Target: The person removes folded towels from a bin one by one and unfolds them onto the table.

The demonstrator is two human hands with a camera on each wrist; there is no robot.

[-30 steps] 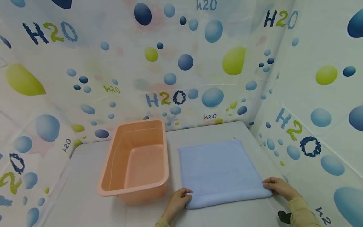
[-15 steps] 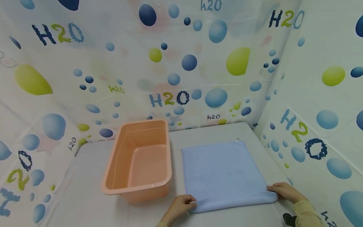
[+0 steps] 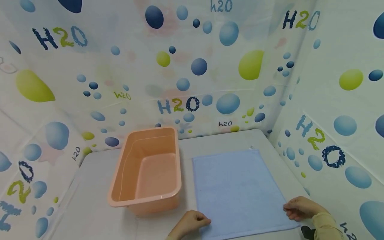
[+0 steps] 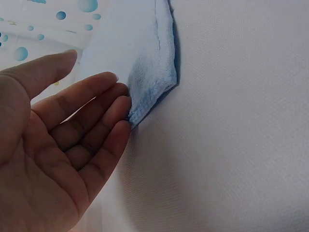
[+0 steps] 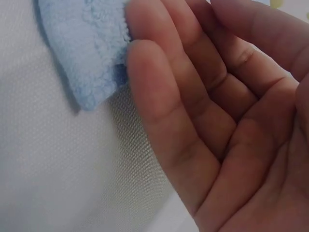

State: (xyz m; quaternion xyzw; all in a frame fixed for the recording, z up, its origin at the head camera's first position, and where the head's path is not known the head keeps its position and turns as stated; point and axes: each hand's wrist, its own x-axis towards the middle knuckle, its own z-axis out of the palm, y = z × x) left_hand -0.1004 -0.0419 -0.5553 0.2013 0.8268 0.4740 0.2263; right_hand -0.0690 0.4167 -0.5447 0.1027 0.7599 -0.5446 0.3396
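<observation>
A light blue towel lies spread flat, its near edge toward me. My left hand hovers at its near left side. In the left wrist view the thumb is apart from the loosely bent fingers, whose tips are right at the towel's corner. At the near right side is my right hand, palm turned inward and fingers relaxed. The right wrist view shows the fingertips beside a terry corner, with nothing pinched between them.
A peach plastic basin stands left of the towel on the white-covered table. Walls hung with bubble-print sheeting enclose the back and both sides. Something dark shows beside the right sleeve.
The towel's near edge, rolled over and gripped at both ends before, has come undone and lies flat nearer to me. Both hands have let go of it.
</observation>
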